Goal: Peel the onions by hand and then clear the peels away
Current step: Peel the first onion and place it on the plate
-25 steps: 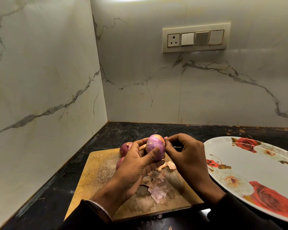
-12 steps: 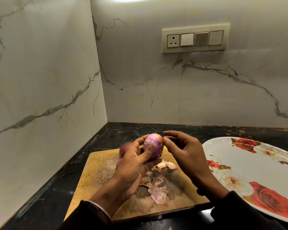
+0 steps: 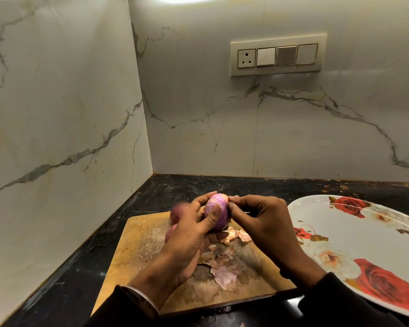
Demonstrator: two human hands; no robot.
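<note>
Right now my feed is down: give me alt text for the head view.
The left hand holds a purple onion above a wooden cutting board while the right hand pinches skin at its top. Loose peels lie on the board, two more onions sit behind the left hand, and a rose-patterned plate lies to the right.

The round onion held above the board is coloured pale purple with white streaks. Two further round onions behind the left hand are shown in dull red. Papery loose peels are coloured pinkish tan. The rectangular wooden cutting board is rendered in yellow-brown with grey worn patches. The stone worktop is black. The oval plate is white, patterned with red and cream roses. The marble wall tiles are white with grey veins.
</note>
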